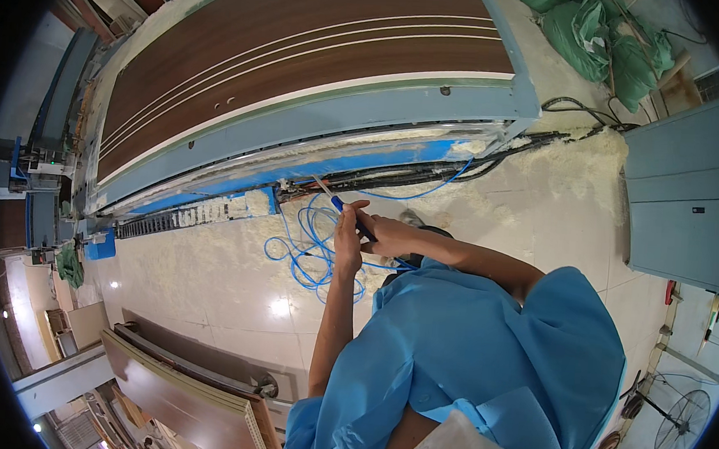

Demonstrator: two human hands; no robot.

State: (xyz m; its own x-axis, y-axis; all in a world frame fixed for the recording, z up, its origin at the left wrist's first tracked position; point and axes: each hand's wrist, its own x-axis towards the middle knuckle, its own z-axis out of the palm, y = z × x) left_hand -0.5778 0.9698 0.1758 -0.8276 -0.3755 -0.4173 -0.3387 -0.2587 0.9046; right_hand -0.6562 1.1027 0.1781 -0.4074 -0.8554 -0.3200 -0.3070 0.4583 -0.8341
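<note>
Both my hands meet in the middle of the head view around a screwdriver [366,227] with a blue and dark handle. Its thin pale shaft points away and to the left, toward the dark cables under the machine bed. My left hand [347,238] is closed along the handle. From the right, my right hand [392,236] reaches the handle's rear part, its fingers partly hidden. Loose coils of blue hose [312,254] lie on the floor just left of my hands. Beyond them is the blue lower side [355,167] of the machine.
A brown panel with pale stripes [303,65] lies on the grey-blue machine bed [299,134]. Pale dust [559,187] covers parts of the tiled floor. A grey-blue cabinet [682,195] stands right, green sacks [589,41] far right. Stacked boards [176,394] sit near left, a fan [682,425] near right.
</note>
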